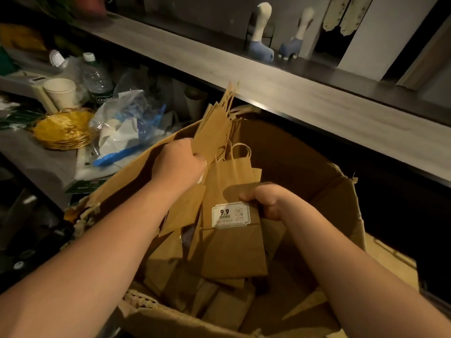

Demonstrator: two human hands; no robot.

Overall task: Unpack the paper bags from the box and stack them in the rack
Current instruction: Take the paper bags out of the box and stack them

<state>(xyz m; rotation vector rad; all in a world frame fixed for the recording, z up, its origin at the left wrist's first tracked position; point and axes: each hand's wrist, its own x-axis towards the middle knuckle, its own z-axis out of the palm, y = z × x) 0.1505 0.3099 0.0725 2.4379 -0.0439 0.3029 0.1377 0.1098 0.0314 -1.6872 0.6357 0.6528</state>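
Both arms reach over the box (305, 164), left hand (179, 162) clamped on a bag bundle (214, 128), right hand (268, 201) pinching a labelled bag (231, 240).

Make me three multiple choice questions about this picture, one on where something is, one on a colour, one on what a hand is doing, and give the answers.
1. Where is the wire basket?
A. left of the box
B. inside the box
C. on the upper shelf

2. What colour is the basket?
A. blue
B. gold
C. white

3. What is the right hand doing?
A. hanging idle
B. pressing flat on the shelf
C. gripping a paper bag with a 9.9 sticker

Answers: 1 A, it sits on the cluttered surface left of the box. 2 B, its wires shine gold. 3 C, the fingers curl round the bag's edge.
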